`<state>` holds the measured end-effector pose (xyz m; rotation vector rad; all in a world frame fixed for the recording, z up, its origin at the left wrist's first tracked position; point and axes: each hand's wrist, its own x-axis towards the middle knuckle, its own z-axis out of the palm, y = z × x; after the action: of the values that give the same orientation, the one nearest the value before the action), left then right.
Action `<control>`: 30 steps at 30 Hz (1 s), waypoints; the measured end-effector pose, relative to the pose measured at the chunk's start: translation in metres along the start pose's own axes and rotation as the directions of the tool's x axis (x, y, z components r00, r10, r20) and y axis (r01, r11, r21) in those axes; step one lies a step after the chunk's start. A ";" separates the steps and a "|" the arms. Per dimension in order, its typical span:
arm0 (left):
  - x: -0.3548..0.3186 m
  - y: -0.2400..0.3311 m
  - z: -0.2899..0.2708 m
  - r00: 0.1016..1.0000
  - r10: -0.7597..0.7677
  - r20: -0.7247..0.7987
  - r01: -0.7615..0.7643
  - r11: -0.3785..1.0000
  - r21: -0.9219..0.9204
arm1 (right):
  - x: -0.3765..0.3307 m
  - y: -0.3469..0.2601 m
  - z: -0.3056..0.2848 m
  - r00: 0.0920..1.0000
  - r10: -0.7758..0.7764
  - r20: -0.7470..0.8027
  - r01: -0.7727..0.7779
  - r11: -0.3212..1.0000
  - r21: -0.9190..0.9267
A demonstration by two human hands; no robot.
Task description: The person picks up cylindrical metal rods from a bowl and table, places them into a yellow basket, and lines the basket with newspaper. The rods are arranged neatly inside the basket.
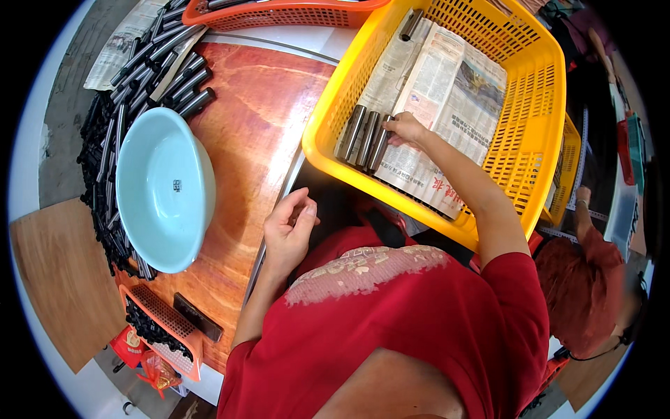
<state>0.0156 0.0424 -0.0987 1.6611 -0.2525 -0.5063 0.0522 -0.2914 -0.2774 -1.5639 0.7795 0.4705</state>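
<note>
My right hand [405,129] reaches into a yellow plastic basket [537,105] lined with newspaper [447,98]. Its fingertips touch the rightmost of three dark metal rods [364,137] lying side by side at the basket's near left corner. One more rod [410,24] lies at the basket's far edge. My left hand [289,230] hovers above the edge of the reddish wooden tabletop [262,119], fingers loosely curled and holding nothing.
A pale blue bowl [164,188] rests on the table's left side, beside a big heap of dark rods [118,119]. An orange basket [279,12] stands at the back, a small orange tray [160,325] with dark parts at the near left. Another person in red [586,279] sits at right.
</note>
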 end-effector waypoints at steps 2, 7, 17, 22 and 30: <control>0.000 -0.007 -0.003 0.999 -0.033 0.007 0.033 0.999 0.004 | 0.010 0.008 0.000 1.000 -0.014 0.009 0.015 0.997 -0.079; 0.000 -0.017 -0.003 0.998 -0.045 -0.039 0.043 0.998 -0.039 | -0.006 -0.004 0.005 0.977 -0.188 -0.104 0.122 0.883 -0.454; -0.002 -0.020 -0.004 0.997 -0.082 0.008 0.082 0.996 -0.024 | -0.014 0.012 0.031 0.972 0.208 0.107 -0.203 0.978 -0.051; 0.000 -0.023 -0.003 0.988 -0.157 0.002 0.157 0.987 0.015 | -0.009 0.007 0.033 0.985 0.164 0.043 -0.166 0.985 0.041; -0.016 -0.023 -0.009 0.967 -0.251 -0.043 0.251 0.968 -0.010 | 0.003 -0.014 -0.001 0.958 -0.286 0.000 0.163 0.546 -0.822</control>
<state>0.0033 0.0610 -0.1181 1.7077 -0.0072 -0.6591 0.0640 -0.2930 -0.2700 -2.5712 0.4326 0.5772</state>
